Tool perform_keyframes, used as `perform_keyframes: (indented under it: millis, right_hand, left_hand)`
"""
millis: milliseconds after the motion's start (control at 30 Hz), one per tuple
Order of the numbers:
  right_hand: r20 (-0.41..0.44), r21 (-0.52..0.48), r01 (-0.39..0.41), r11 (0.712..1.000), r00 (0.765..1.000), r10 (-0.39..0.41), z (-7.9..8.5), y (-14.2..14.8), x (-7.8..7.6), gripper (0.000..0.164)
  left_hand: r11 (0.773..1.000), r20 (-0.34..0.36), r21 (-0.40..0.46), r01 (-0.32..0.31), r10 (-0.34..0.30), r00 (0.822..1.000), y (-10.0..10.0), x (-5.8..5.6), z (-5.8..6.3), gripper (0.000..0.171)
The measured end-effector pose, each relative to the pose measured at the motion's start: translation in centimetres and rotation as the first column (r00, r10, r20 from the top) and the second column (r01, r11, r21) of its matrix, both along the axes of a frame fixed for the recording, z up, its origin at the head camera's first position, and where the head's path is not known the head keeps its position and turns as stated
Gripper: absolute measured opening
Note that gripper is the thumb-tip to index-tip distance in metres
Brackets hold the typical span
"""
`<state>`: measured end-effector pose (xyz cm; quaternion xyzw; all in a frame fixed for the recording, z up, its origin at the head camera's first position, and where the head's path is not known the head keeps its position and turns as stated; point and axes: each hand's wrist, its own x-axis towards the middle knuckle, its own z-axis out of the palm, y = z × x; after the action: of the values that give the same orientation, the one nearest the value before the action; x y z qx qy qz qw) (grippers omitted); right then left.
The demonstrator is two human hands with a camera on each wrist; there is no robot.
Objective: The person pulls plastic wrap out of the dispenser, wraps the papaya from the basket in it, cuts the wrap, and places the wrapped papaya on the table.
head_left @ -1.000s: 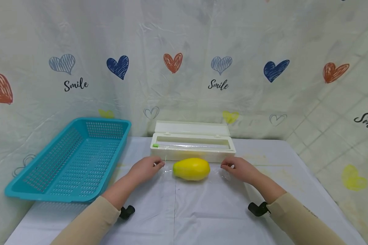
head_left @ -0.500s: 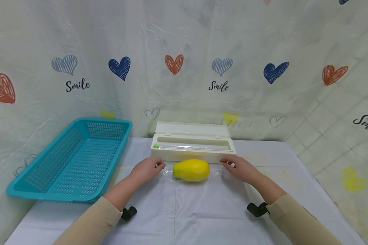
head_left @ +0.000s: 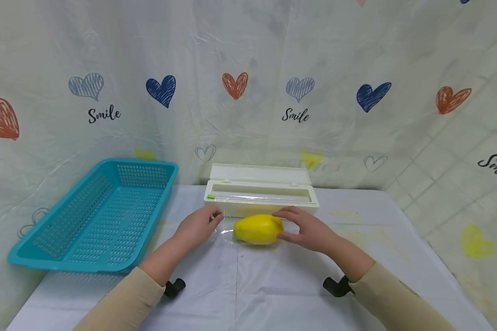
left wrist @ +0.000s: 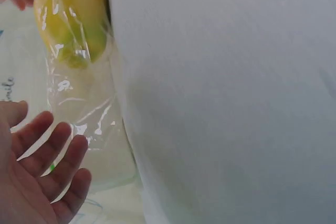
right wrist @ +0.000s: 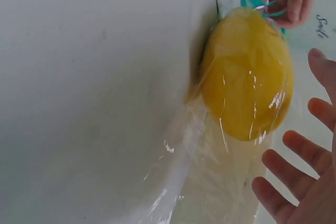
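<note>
A yellow papaya (head_left: pixel 254 231) with a green end lies crosswise on the white cloth, in front of the cling film dispenser (head_left: pixel 248 211). Clear cling film (left wrist: pixel 79 98) covers the fruit and spreads past both ends, as both wrist views show. My left hand (head_left: pixel 196 226) is beside the green end, its fingers (left wrist: pixel 63 169) relaxed and apart close to the loose film. At the other end my right hand (head_left: pixel 308 229) reaches over the fruit with thumb and fingers spread. In the right wrist view its fingers (right wrist: pixel 296 166) are parted beside the wrapped fruit.
A blue-green plastic basket (head_left: pixel 149 243) stands at the left. The dispenser's lid (head_left: pixel 260 174) is raised, with a film roll (head_left: pixel 257 196) inside and a small green slider (head_left: pixel 210 196) at its left. Behind hangs a heart-patterned curtain (head_left: pixel 257 133).
My right hand has moved left from beside the film to the papaya's right end, and its fingers have spread. The left hand has shifted only slightly; the papaya has stayed in place.
</note>
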<state>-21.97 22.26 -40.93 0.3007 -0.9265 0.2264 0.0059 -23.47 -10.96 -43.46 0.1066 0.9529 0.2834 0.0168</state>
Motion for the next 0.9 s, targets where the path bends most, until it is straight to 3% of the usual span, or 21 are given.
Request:
perform_keyframes:
  millis: [67,167,300,400,767,900]
  right_hand:
    - [-0.012,0.017,-0.027,0.999,1.0,0.027,-0.1,-0.3,-0.2,0.059]
    - [-0.011,0.03,-0.044,0.999,0.999,0.044,-0.4,-0.4,-0.5,0.062]
    - [0.002,0.045,-0.044,0.998,0.999,0.044,-0.7,-0.3,-0.9,0.064]
    - [0.015,0.054,-0.038,0.998,0.999,0.037,-1.0,-0.3,-1.3,0.066]
    - [0.048,0.026,-0.018,1.0,0.999,0.017,-1.7,-0.6,-1.9,0.068]
    - [0.06,0.019,-0.018,1.0,0.998,0.017,-1.8,-0.8,-2.0,0.067]
  left_hand:
    - [1.0,-0.045,0.002,0.031,-0.031,0.999,0.4,0.2,0.4,0.027]
    - [0.99,-0.112,-0.051,0.13,-0.135,0.985,1.3,0.4,0.8,0.038]
    - [0.945,-0.159,-0.168,0.279,-0.305,0.939,2.6,0.4,1.0,0.048]
    - [0.909,-0.152,-0.223,0.352,-0.389,0.908,3.5,0.3,1.0,0.052]
    - [0.85,-0.127,-0.275,0.448,-0.494,0.86,5.2,-0.8,0.7,0.06]
    - [0.854,-0.116,-0.258,0.452,-0.492,0.863,5.5,-1.1,0.6,0.06]
